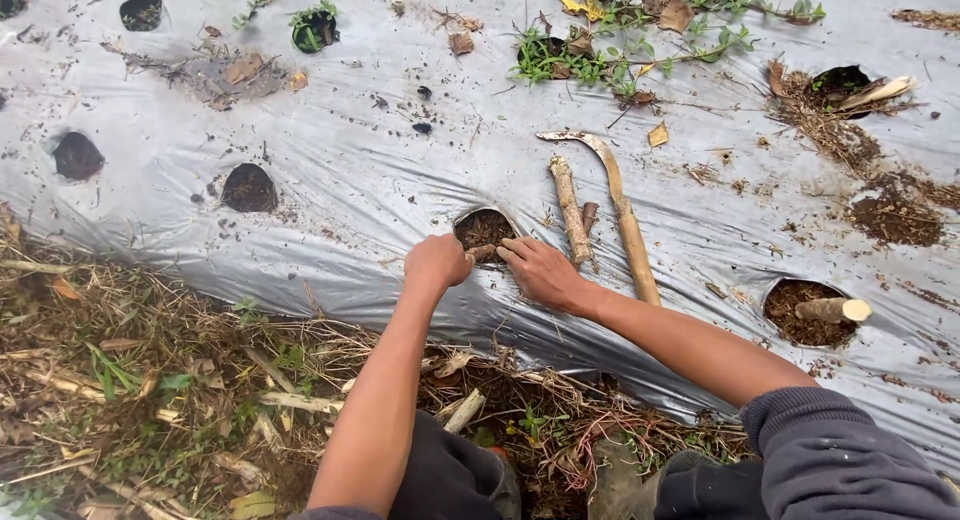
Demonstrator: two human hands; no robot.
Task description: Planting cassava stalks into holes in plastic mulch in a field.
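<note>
Near edge: dry grass and straw (150, 400) lie along the near side of the plastic sheet, with the person's dark trousers (450, 480) and a grey sleeve (840, 460) at the bottom right.
Left hand: the left hand (437, 261) is clenched into a loose fist at the near left rim of a planting hole; whether it grips anything inside the fist cannot be told.
Right hand: the right hand (541, 271) lies flat-fingered at the near right rim of the same hole, its fingers (512, 250) touching a short stem cutting.
Stem cutting: the stem cutting (482, 252) lies at the near edge of the soil, between the two hands.
Planting hole: the planting hole (485, 227) is a round opening in the sheet, filled with dark soil, in the middle of the scene.
Right of the hands: a sickle (625, 220) with a wooden handle and a curved rusty blade lies on the sheet, with a loose stick (571, 210) just beside it on the left.
Near right: another hole (800, 315) holds soil and a thick cut stem (835, 309) leaning to the right.
Sheet: the silver plastic sheet (350, 140) covers the bed, dotted with crumbs of soil and dry leaves.
Far left: several more holes show dark soil, one (249, 188) just left of the hands.
Far side: green weeds (600, 55) sprout through a hole at the far centre, and a far right hole (840, 83) holds another pale cut stem.
</note>
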